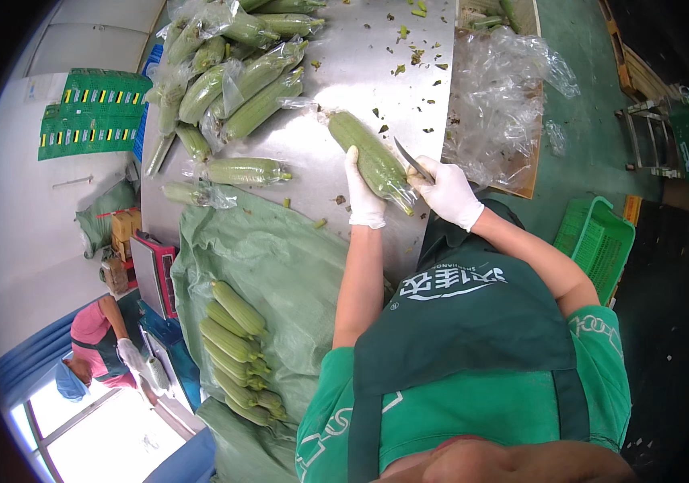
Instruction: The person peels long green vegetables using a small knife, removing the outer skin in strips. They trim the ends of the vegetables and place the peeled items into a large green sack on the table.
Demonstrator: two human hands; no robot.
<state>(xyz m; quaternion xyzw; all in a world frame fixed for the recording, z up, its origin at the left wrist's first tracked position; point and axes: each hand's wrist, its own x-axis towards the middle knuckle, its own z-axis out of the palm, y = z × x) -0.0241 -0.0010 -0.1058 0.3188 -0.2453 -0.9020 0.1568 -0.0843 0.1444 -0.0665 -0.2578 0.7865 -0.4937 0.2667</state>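
A pale green zucchini [368, 154] in clear plastic wrap lies slantwise in my gloved left hand [365, 190], its stem end pointing towards me. My gloved right hand [448, 192] grips a small knife with a curved dark blade [407, 154]. That blade points up and left, beside the zucchini and apart from its middle. The right fingers are close to the loose wrap at the stem end; whether they touch it I cannot tell. Left of my hands, another wrapped zucchini [245, 171] rests on the metal table [344, 66].
Wrapped zucchini [263, 102] are heaped at the far left. Unwrapped zucchini [232, 338] lie on a green woven sheet [296, 271]. Trimmings dot the table. Right of it are a box of plastic film [492, 108] and a green crate [597, 241]. A co-worker [94, 344] stands at lower left.
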